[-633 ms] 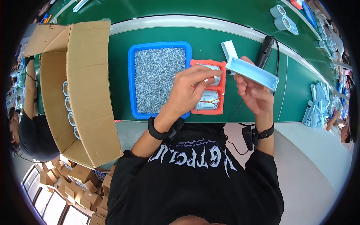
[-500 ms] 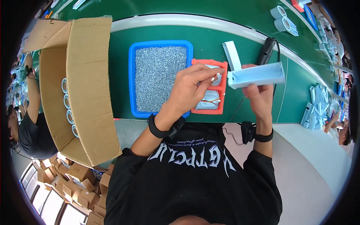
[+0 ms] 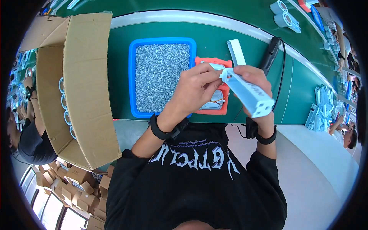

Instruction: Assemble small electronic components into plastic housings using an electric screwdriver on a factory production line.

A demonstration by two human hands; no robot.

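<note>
My right hand [image 3: 260,82] grips a long light-blue plastic housing [image 3: 251,94], an open trough tilted with its far end toward my left fingers. My left hand [image 3: 197,84] is closed in a pinch against that end; whatever lies between the fingertips is hidden. Below and behind the left hand, a red-orange foam tray [image 3: 218,112] holds pale-blue rounded parts [image 3: 209,104]. Thin coloured wires [image 3: 219,101] run over the lower part. Another pale-blue trough piece [image 3: 236,51] lies on the table just beyond my right hand.
A blue tray [image 3: 132,76] full of small metal screws [image 3: 163,76] stands left of the foam tray. Farther left is a large open cardboard box [image 3: 88,92] with white rings inside. A black corded tool [image 3: 271,53] lies at right, with piled light-blue parts [image 3: 324,107] beyond.
The housing has turned from lying crosswise to slanting toward me, its end now meeting my left fingers. A small white piece seen at those fingertips before is now hidden.
</note>
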